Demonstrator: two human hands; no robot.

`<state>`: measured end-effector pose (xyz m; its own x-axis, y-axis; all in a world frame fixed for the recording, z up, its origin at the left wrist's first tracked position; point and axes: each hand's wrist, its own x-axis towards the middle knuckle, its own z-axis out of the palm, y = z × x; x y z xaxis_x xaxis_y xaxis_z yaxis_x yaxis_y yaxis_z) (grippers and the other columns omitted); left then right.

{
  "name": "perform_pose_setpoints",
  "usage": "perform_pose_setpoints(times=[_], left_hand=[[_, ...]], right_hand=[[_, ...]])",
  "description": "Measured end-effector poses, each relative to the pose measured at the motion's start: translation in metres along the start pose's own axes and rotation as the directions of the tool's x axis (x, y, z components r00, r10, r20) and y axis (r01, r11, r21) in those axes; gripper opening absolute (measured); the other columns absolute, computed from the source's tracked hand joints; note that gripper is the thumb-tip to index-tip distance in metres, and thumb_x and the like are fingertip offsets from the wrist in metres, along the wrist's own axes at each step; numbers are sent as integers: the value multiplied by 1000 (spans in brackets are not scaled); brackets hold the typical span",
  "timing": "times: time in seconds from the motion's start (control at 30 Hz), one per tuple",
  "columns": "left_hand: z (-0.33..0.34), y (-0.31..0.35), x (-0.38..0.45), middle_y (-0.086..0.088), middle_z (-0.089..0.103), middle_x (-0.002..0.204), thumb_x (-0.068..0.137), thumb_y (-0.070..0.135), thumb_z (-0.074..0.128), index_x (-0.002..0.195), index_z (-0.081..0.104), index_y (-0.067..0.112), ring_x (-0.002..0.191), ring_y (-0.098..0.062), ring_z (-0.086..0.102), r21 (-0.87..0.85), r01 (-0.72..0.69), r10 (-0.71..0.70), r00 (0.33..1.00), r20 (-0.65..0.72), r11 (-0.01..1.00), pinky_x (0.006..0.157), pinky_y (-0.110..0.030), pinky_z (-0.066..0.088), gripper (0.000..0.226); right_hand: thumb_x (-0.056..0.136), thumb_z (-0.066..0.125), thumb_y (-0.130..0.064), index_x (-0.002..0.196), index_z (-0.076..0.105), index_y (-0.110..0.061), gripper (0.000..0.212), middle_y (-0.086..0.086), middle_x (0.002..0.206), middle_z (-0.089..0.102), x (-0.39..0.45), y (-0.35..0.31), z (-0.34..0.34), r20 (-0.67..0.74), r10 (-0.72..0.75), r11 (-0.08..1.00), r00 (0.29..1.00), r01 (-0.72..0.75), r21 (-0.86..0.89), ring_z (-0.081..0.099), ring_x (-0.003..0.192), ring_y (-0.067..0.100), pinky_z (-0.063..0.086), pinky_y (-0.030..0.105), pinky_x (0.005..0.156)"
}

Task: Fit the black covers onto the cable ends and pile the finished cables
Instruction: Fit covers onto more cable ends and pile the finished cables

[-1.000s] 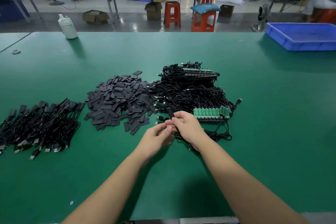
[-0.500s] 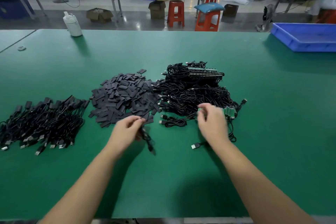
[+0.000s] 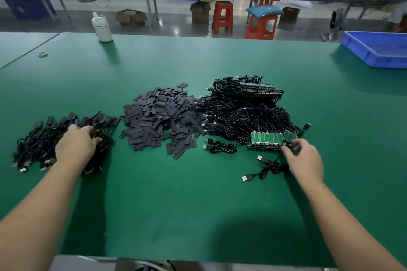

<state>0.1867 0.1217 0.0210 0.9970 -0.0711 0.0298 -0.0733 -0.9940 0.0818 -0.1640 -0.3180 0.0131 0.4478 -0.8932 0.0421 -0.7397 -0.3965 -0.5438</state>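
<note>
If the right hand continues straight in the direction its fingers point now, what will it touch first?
Most likely the row of green circuit boards: the right hand points up-left with fingertips already at the row's right end. Actual contact is unclear.

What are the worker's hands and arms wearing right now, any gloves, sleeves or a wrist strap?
Nothing shows on them. The left hand and right hand are bare, with no gloves or finger cots. Both forearms are uncovered right down to the bottom edge of the picture, with no sleeve or cuff in view. No watch, ring or wrist strap is visible.
</note>
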Motion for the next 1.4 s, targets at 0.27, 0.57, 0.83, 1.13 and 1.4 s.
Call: perform_pose_setpoints(times=[0.27, 0.57, 0.83, 1.13, 1.4], left_hand=[[5, 83, -41, -15, 55, 110, 91, 20, 64, 115, 66, 10, 66, -24, 53, -149, -338, 276, 903, -329, 929, 63, -43, 58, 27], [25, 253, -171, 7, 65, 107, 97, 25, 47, 111, 69, 27, 92, -13, 63, -389, -726, 762, 642, -87, 567, 83, -37, 57, 26], [25, 324, -225, 13, 68, 94, 96, 33, 59, 122, 64, 24, 81, -1, 61, -855, -250, 627, 772, 108, 455, 72, -8, 45, 28], [-9, 341, -217, -5, 71, 66, 93, 19, 65, 67, 66, 13, 56, -12, 63, -916, -134, 569, 814, 116, 379, 63, -32, 55, 26], [-15, 343, -223, 5, 56, 46, 91, 17, 65, 53, 51, 15, 47, -1, 64, -847, -188, 450, 891, 66, 497, 40, -11, 34, 41]], right_hand=[[95, 66, -28, 118, 59, -16, 27, -7, 88, 61, 10, -1, 2, -15, 134, 982, 991, -131, 136, 64, 85, 23, 51, 34, 67], [89, 67, -51, 122, 57, -17, 48, -3, 103, 64, 13, -12, -1, 70, 148, 968, 986, -159, 193, 62, 93, 20, 48, 35, 73], [87, 76, -23, 98, 65, -16, 17, -3, 90, 67, 12, -27, -10, 126, -24, 946, 992, -18, 324, 60, 81, 13, 45, 23, 70], [93, 66, -23, 90, 78, -23, 13, -2, 75, 70, -7, -40, -19, 116, -352, 903, 929, 304, 305, 56, 69, 10, 40, 19, 62], [94, 63, -26, 79, 73, -15, 21, 0, 77, 63, -24, -48, -3, -84, -285, 945, 955, 295, 143, 58, 77, 27, 38, 35, 62]])
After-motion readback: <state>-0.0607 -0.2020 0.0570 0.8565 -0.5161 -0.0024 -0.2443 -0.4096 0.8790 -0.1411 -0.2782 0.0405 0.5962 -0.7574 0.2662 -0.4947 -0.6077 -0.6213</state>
